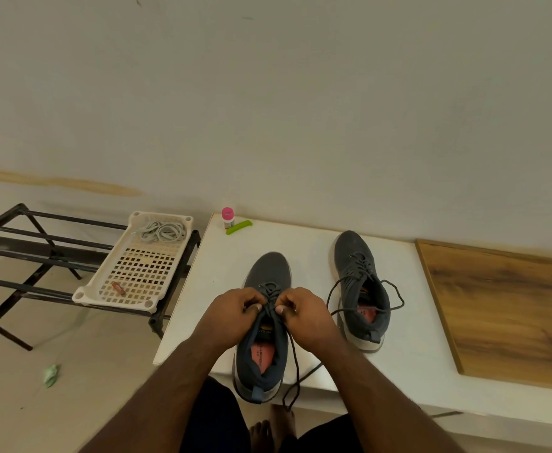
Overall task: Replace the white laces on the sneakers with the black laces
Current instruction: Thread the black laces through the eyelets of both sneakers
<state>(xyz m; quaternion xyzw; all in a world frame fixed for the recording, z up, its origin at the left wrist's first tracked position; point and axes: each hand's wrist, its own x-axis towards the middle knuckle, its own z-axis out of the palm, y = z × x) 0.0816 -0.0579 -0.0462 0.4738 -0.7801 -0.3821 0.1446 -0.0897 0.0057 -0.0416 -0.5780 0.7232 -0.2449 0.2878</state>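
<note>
Black laces (295, 361) pinched by both hands' fingers (261, 308) at the near sneaker (261, 341); knot hidden behind knuckles.

1. The left hand (235, 317) and right hand (304, 313) cover the upper eyelets of the near sneaker (261, 341) at lower centre, so the lace crossing there cannot be seen.
2. The wooden board (509, 308) is cut off by the right edge of the frame.
3. The black metal rack (29, 253) runs off the left edge.
4. The label on the pink-capped bottle (227, 218) is too small to read.
5. The small reddish item (118, 288) in the white basket (111, 295) is too small to identify.
</note>
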